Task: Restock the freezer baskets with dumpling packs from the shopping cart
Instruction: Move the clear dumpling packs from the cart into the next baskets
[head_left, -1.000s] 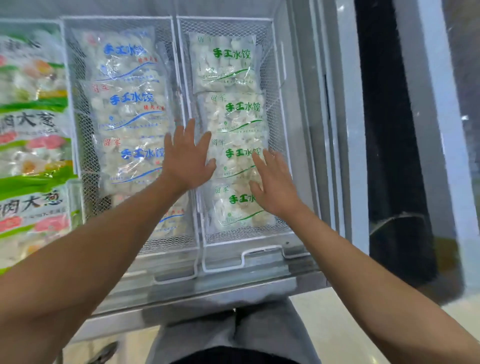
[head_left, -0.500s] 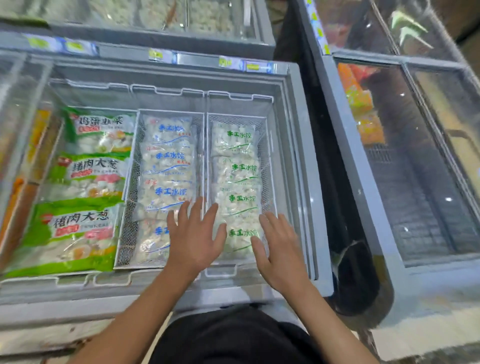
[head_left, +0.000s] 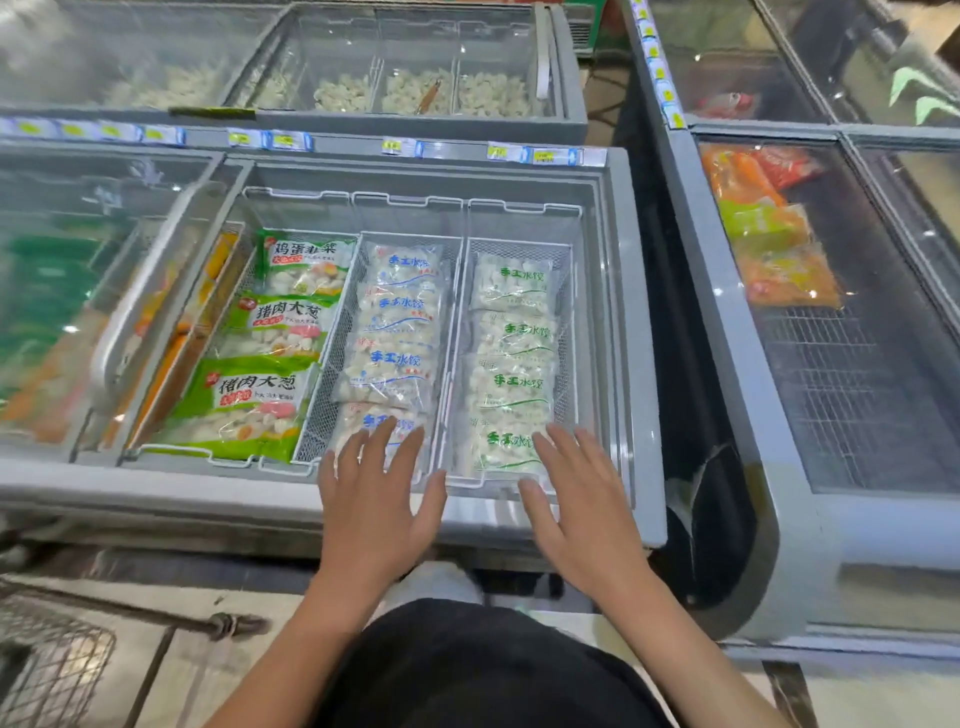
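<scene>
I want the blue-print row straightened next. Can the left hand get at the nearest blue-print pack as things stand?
Probably yes. The left hand is open and empty, its fingertips already over the nearest blue-print pack, and the freezer lid is slid aside there, so nothing covers that basket.

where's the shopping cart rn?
Head view, bottom-left corner: only a corner of the wire shopping cart shows, on the floor in front of the freezer, left of the person's left hand.

Both hands hover flat, fingers spread, over the near rim of the freezer (head_left: 208, 499). The left hand (head_left: 376, 512) lies at 6 o'clock of the blue-print packs (head_left: 397, 332), the right hand (head_left: 584, 512) at 6 o'clock of the green-print packs (head_left: 511, 364). The cart (head_left: 49, 660) sits at 8 o'clock.
</scene>
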